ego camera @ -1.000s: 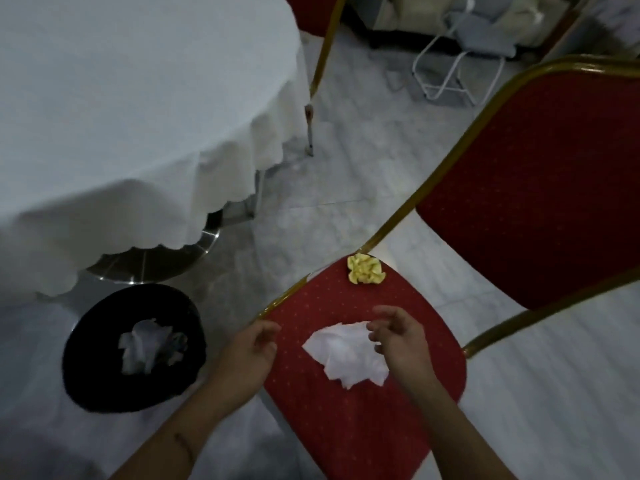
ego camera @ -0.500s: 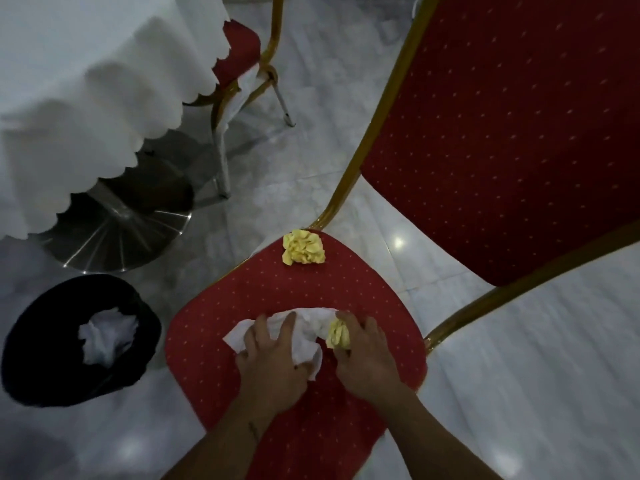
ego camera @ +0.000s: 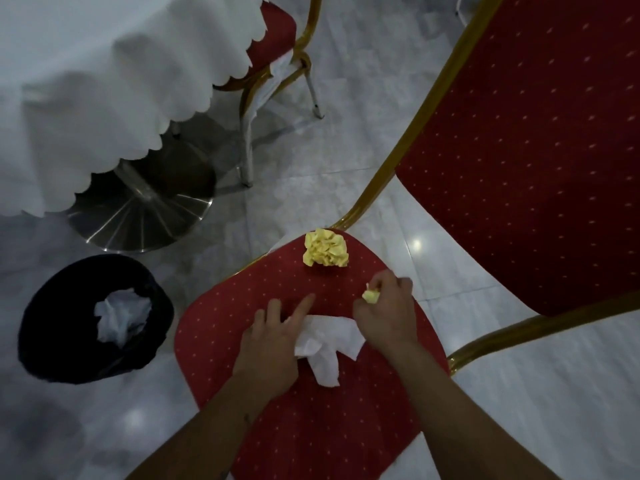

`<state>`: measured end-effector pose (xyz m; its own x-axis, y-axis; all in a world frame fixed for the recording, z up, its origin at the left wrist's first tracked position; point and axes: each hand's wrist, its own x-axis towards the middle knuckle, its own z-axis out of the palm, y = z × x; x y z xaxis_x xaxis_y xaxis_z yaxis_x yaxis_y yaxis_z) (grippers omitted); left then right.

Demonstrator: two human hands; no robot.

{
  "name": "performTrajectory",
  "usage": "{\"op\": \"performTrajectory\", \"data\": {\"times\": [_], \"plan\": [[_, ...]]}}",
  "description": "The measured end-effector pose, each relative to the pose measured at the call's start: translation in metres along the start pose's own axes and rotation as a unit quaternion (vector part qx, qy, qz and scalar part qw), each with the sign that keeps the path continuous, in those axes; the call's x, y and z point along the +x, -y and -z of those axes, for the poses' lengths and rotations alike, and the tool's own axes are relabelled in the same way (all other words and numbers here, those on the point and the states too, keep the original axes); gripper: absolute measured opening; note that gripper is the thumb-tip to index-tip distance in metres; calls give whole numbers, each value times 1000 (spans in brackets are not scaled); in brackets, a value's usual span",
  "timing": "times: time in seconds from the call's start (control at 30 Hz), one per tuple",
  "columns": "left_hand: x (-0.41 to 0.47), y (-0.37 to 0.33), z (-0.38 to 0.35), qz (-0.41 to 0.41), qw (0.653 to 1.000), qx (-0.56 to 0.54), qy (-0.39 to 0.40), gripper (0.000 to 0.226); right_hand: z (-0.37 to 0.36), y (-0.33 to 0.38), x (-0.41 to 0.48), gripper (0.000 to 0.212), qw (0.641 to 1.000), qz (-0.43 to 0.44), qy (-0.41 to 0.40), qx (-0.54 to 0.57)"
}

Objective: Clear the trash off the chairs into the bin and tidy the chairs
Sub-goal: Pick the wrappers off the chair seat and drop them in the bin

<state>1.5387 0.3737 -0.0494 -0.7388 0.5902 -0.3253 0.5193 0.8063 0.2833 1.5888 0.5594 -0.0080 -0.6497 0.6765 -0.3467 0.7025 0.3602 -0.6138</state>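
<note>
A red chair [ego camera: 311, 427] with a gold frame stands below me, its seat dotted white. A crumpled yellow paper ball [ego camera: 325, 252] lies near the back of the seat. My left hand [ego camera: 273, 344] rests on a white tissue [ego camera: 329, 344] in the middle of the seat, gripping its left edge. My right hand [ego camera: 388, 313] is closed around a small yellow paper scrap [ego camera: 371, 295], just right of the tissue. The black bin [ego camera: 52, 327] stands on the floor left of the chair, with white tissue [ego camera: 121, 318] inside it.
A round table with a white scalloped cloth [ego camera: 104, 81] and a steel base [ego camera: 145, 209] stands to the upper left. A second red chair [ego camera: 273, 39] is tucked under it. The near chair's tall backrest [ego camera: 536, 150] fills the right side. The floor is grey marble.
The view closed in on the seat. My left hand has bunched the tissue toward the seat's middle. My right hand lifted off the tissue with the small yellow scrap and moved toward the yellow ball.
</note>
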Motion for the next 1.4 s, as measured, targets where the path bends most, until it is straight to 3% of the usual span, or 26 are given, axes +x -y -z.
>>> {"op": "performTrajectory", "data": {"times": [0.07, 0.17, 0.23, 0.33, 0.53, 0.67, 0.8, 0.9, 1.0, 1.13, 1.17, 1.2, 1.3, 1.4], "plan": [[4, -1, -1, -22, 999, 28, 14, 88, -4, 22, 20, 42, 998, 51, 14, -24], [8, -1, 1, -20, 999, 37, 28, 66, -16, 53, 48, 88, 981, 127, 67, -130], [6, -1, 2, -32, 997, 57, 31, 52, -27, 66, 60, 98, 958, 155, 115, -214], [-1, 0, 0, -70, 995, 71, 22, 39, -43, 71, 67, 87, 933, 145, 170, -283], [-11, 18, -6, -72, 997, -17, 32, 30, -46, 77, 79, 74, 941, 131, 158, -270], [-18, 29, 0, 54, 979, -194, -10, 33, -48, 81, 91, 62, 947, 119, 158, -253], [-22, 33, 9, 138, 950, -280, -11, 32, -56, 74, 101, 45, 951, 145, 126, -242], [-31, 45, 17, 190, 885, -425, -13, 26, -58, 69, 102, 30, 958, 165, 99, -213], [-47, 58, 24, 247, 811, -531, 4, 16, -58, 72, 80, 22, 968, 161, 141, -128], [-59, 73, 35, 371, 619, -692, 0, 25, -71, 82, 16, 25, 959, 59, 271, 51], [-62, 82, 37, 404, 597, -693, -13, 28, -76, 84, 1, 24, 951, 49, 295, 80], [-66, 93, 39, 414, 609, -676, -19, 28, -81, 87, -13, 22, 945, 44, 308, 96], [-86, 142, 40, 389, 696, -600, -68, 21, -111, 110, -48, 22, 932, 29, 336, 133], [-105, 191, 47, 422, 687, -577, -130, 25, -150, 136, -74, 23, 919, 15, 365, 151]]}}
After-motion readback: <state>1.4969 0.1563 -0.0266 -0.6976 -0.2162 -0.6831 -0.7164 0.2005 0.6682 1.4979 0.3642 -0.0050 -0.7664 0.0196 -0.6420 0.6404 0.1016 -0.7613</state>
